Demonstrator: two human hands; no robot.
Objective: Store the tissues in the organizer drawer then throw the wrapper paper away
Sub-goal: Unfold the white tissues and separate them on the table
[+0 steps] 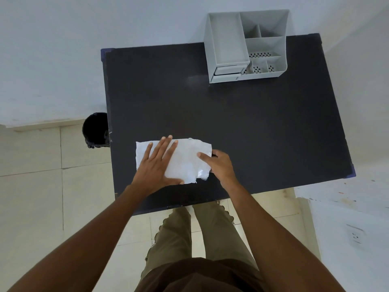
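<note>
A white pack of tissues (187,163) in a clear plastic wrapper lies flat near the front of the black table (252,127). My left hand (156,165) rests flat on the pack's left half, fingers spread. My right hand (219,165) pinches the wrapper's right end, thumb on top and fingers tucked under the edge. The grey organizer (245,46) stands at the table's far right, its small drawer (227,71) at the front left appearing slightly pulled out.
A black waste bin (95,129) stands on the tiled floor against the table's left edge. White walls close in behind and to the right. A wall socket (355,236) shows low on the right.
</note>
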